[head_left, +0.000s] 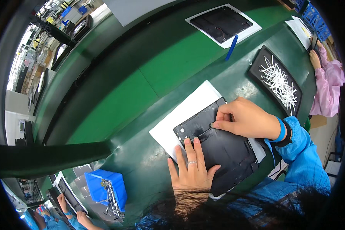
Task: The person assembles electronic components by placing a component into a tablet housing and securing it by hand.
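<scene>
A thin black tablet-like panel lies tilted on a white sheet in front of me. My left hand rests flat on the panel's near left part, fingers spread, with a ring on one finger. My right hand is closed in a pinch at a dark strip or slot across the panel's upper part. Whatever lies between its thumb and fingertips is too small to make out. A blue band circles my right wrist. Part of the panel is hidden beneath both hands.
A black tray of white strips stands at the right. Beyond lie a blue pen and another black panel on white paper. A blue bin of metal pieces stands at the left. Other people's hands show at right and lower left.
</scene>
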`<state>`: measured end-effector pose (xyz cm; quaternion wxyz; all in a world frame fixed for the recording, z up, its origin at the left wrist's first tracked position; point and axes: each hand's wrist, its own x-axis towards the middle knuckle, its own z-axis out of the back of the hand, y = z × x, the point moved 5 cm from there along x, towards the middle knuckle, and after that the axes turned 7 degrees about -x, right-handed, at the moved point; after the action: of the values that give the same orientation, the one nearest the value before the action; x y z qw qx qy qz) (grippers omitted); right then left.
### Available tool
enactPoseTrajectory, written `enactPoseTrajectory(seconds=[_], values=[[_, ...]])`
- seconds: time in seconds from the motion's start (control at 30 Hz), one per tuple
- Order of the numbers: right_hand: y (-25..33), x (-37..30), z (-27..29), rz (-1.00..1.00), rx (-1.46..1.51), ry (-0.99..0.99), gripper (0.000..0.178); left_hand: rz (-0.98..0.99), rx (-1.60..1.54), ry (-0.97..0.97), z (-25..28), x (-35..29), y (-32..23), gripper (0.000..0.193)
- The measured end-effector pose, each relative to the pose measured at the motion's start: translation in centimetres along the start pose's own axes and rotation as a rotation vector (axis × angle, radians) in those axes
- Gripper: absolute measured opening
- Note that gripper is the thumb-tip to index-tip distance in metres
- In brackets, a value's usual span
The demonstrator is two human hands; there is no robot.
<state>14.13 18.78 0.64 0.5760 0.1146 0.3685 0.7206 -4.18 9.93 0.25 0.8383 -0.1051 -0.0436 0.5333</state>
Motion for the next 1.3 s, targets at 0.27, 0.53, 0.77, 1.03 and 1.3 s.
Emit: enactPoseTrajectory(seconds=[0.27, 0.53, 0.77, 1.03, 1.3], values=[[-0.3, 0.1, -0.1, 0.000, 0.027, -0.034, 0.021, 0.109, 0.078, 0.119, -2.2, -0.1, 0.1, 0.095], [-0.4, -0.3, -0.5, 0.024, 0.005, -0.060, 0.019, 0.087, 0.163, -0.037, -2.9, -0.8, -0.5, 0.087], [-0.3, -0.1, -0.6, 0.020, -0.023, -0.069, 0.018, 0.071, 0.173, 0.001, -2.6, -0.5, -0.4, 0.085], [-0.2, -0.2, -0.6, 0.026, -0.067, -0.091, 0.018, 0.077, 0.175, 0.024, -2.7, -0.4, -0.6, 0.088], [-0.2, -0.3, -0.7, 0.036, -0.092, -0.096, 0.018, 0.079, 0.163, 0.047, -2.7, -0.4, -0.6, 0.086]])
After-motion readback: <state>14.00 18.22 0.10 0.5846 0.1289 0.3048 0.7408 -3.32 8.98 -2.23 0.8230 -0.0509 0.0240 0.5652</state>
